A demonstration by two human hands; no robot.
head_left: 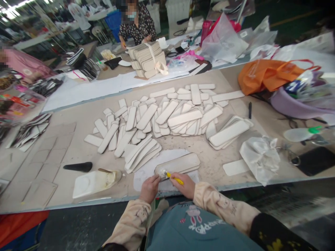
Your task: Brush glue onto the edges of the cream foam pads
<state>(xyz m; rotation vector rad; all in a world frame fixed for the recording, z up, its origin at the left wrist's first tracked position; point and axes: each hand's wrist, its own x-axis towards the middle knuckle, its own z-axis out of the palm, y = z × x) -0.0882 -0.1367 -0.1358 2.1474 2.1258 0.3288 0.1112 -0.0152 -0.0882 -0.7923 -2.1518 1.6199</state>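
My right hand (185, 185) is closed on a yellow-handled brush (173, 177) whose bristles touch the near left end of a small stack of white insole-shaped pieces (178, 163). My left hand (149, 188) sits beside it with fingers curled, pressing on the stack's left end at the table's front edge. The stack lies on a white sheet (146, 170). Just behind spreads a big heap of the same white pieces (162, 118).
A white glue tray (91, 182) and a black handle (77, 166) lie to the left. A crumpled white bag (260, 157), an orange bag (267, 75) and a purple basin (293, 104) stand to the right. A person works at the far table by a tied bundle (149, 59).
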